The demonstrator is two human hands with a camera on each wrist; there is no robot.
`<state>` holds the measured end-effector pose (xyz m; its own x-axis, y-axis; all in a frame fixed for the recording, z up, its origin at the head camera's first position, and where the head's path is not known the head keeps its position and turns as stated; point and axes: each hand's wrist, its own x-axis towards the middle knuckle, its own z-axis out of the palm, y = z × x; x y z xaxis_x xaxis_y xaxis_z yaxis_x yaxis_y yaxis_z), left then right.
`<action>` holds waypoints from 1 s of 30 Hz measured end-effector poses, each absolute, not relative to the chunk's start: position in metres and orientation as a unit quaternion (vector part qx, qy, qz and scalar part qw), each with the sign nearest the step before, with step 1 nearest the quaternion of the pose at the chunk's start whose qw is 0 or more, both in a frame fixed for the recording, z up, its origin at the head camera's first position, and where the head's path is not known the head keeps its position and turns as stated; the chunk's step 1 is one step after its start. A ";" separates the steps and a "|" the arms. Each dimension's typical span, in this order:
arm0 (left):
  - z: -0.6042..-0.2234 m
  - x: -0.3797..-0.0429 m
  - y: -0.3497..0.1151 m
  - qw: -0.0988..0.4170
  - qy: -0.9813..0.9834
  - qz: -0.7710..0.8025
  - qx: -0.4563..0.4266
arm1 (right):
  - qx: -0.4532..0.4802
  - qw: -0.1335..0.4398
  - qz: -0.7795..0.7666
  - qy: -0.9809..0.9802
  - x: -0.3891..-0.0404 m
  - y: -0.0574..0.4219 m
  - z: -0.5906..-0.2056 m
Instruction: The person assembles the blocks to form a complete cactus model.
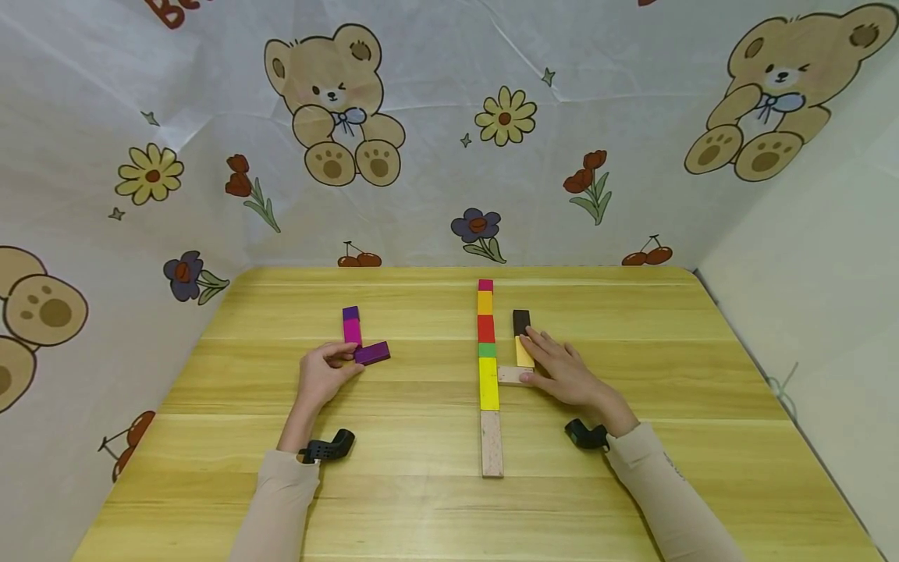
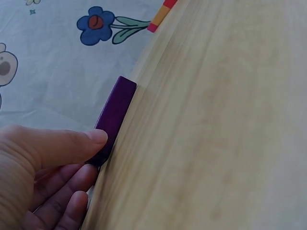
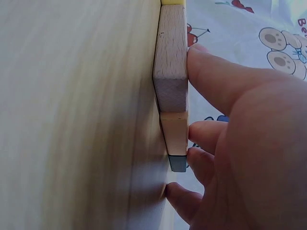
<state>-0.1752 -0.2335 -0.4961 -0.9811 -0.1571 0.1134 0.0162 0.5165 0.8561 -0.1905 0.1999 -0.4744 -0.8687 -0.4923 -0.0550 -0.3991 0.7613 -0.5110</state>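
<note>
At the left of the table my left hand [image 1: 321, 375] pinches the near end of a purple block [image 1: 374, 353] between thumb and fingers. That block lies slantwise against a magenta block [image 1: 352, 332], which has a dark violet block [image 1: 351, 313] at its far end. My right hand [image 1: 565, 373] rests with loosely extended fingers at a second group of blocks. Its thumb touches the end of a bare wood block [image 3: 171, 48], and other fingers touch a light orange block [image 1: 523, 353]. Beyond that lies a black block [image 1: 521, 321].
A long straight row of blocks runs down the table's middle: crimson, orange [image 1: 485, 303], red [image 1: 486, 329], green [image 1: 488, 350], yellow [image 1: 488, 384] and bare wood [image 1: 492, 445]. The bare wood block by my right hand meets its side. A printed cloth [image 1: 435, 203] hangs behind the table.
</note>
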 end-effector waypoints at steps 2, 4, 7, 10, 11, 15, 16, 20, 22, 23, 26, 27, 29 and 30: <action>-0.496 -0.175 -0.233 0.092 -0.866 -0.491 0.037 | -0.238 0.093 -0.250 0.934 -0.190 0.200 -0.475; -0.496 -0.175 -0.232 0.097 -0.866 -0.489 0.032 | -0.238 0.094 -0.251 0.934 -0.190 0.200 -0.475; -0.497 -0.176 -0.232 0.101 -0.867 -0.487 0.026 | -0.238 0.094 -0.250 0.934 -0.190 0.201 -0.476; -0.497 -0.176 -0.231 0.101 -0.867 -0.488 0.025 | -0.238 0.093 -0.251 0.934 -0.191 0.201 -0.476; -0.497 -0.177 -0.230 0.100 -0.866 -0.490 0.025 | -0.239 0.092 -0.250 0.934 -0.191 0.201 -0.476; -0.493 -0.178 -0.227 0.083 -0.860 -0.502 0.029 | -0.238 0.095 -0.252 0.933 -0.191 0.201 -0.475; -0.491 -0.179 -0.226 0.076 -0.856 -0.510 0.030 | -0.238 0.097 -0.252 0.933 -0.191 0.200 -0.475; -0.484 -0.186 -0.217 0.040 -0.845 -0.533 0.026 | -0.237 0.101 -0.253 0.933 -0.192 0.200 -0.474; -0.481 -0.191 -0.210 0.029 -0.843 -0.537 0.015 | -0.236 0.102 -0.252 0.933 -0.192 0.200 -0.474; -0.480 -0.194 -0.206 0.027 -0.845 -0.534 0.009 | -0.237 0.102 -0.251 0.933 -0.192 0.200 -0.474; -0.474 -0.203 -0.191 0.019 -0.845 -0.535 -0.008 | -0.235 0.104 -0.252 0.933 -0.191 0.200 -0.474; -0.472 -0.206 -0.186 0.016 -0.842 -0.539 -0.013 | -0.237 0.103 -0.253 0.932 -0.191 0.200 -0.474; -0.470 -0.213 -0.175 0.010 -0.837 -0.547 -0.018 | -0.240 0.100 -0.252 0.932 -0.191 0.200 -0.474; -0.470 -0.216 -0.170 0.004 -0.832 -0.555 -0.020 | -0.240 0.100 -0.254 0.932 -0.191 0.200 -0.473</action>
<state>-0.2160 -0.1704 -0.4701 -0.9992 0.0279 0.0294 0.0378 0.3839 0.9226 -0.1910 0.1996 -0.4735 -0.8648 -0.4978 -0.0654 -0.3959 0.7562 -0.5210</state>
